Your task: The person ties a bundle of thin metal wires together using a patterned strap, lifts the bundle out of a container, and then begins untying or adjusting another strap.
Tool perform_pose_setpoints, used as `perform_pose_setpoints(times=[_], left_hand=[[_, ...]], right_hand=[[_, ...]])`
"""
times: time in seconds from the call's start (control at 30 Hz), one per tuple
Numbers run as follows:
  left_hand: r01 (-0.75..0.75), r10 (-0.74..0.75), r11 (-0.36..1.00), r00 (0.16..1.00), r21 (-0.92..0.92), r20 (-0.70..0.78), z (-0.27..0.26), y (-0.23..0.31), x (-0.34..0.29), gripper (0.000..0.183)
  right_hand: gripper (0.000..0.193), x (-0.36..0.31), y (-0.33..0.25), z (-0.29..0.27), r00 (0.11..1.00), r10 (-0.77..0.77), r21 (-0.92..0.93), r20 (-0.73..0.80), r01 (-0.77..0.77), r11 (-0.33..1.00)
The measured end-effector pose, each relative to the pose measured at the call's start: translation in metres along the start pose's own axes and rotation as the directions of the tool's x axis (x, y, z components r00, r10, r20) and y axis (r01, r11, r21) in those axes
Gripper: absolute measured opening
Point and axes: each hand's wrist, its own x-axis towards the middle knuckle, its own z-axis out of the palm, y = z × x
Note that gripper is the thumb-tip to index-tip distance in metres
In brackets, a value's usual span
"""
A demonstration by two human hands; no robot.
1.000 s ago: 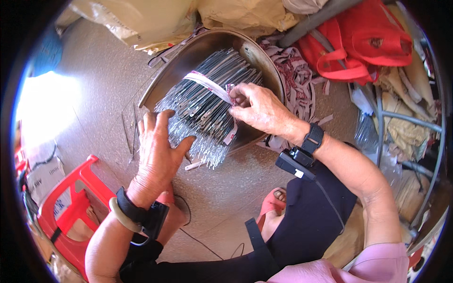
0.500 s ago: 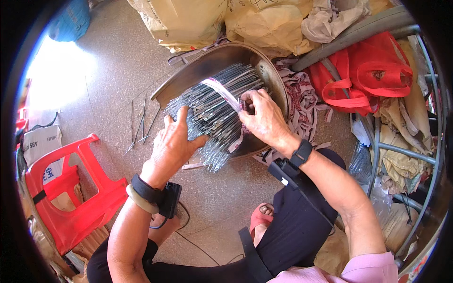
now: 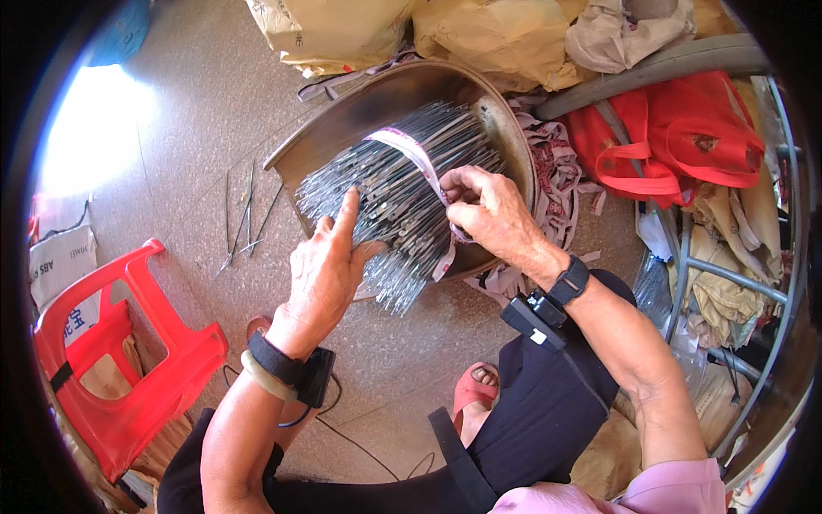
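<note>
A thick bundle of thin grey metal rods (image 3: 394, 184) lies across a brown metal scoop-shaped pan (image 3: 321, 128). Around the bundle runs a white fabric strip with pinkish-red print (image 3: 407, 147). Its end is pinched between the thumb and fingers of my right hand (image 3: 497, 210), at the bundle's right side. My left hand (image 3: 324, 270) rests against the near left side of the rods, index finger stretched out along them and thumb apart. Nothing is gripped in the left hand.
Several loose rods (image 3: 248, 210) lie on the floor left of the pan. A red plastic stool (image 3: 184, 343) stands at the left. More printed strips (image 3: 552, 163) are heaped right of the pan, beside a red bag (image 3: 693, 128) and a metal rack (image 3: 736, 278). Brown sacks (image 3: 488, 38) stand behind.
My right hand has moved slightly down and right with the strip end. The left hand stays at the rods, its index finger now straighter. The whole view has shifted a little.
</note>
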Motion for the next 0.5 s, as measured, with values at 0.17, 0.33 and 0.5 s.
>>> perform_pose_setpoints(times=[0.17,0.33,0.5], left_hand=[[-0.016,0.016,1.0,1.0,-0.014,-0.001,0.012,-0.001,0.011,0.072],[-0.059,0.059,0.998,0.998,0.0,-0.03,0.017,-0.002,0.026,0.071],[0.037,-0.038,0.999,0.996,0.012,0.084,-0.003,0.012,0.023,0.074]], right_hand=[[0.033,0.001,0.003,0.003,0.998,0.029,0.085,0.061,-0.034,0.996],[0.031,0.003,0.0,-0.001,0.999,0.032,0.064,0.038,-0.034,0.997],[0.034,0.0,0.009,0.007,1.0,-0.005,0.106,-0.011,0.006,0.994]])
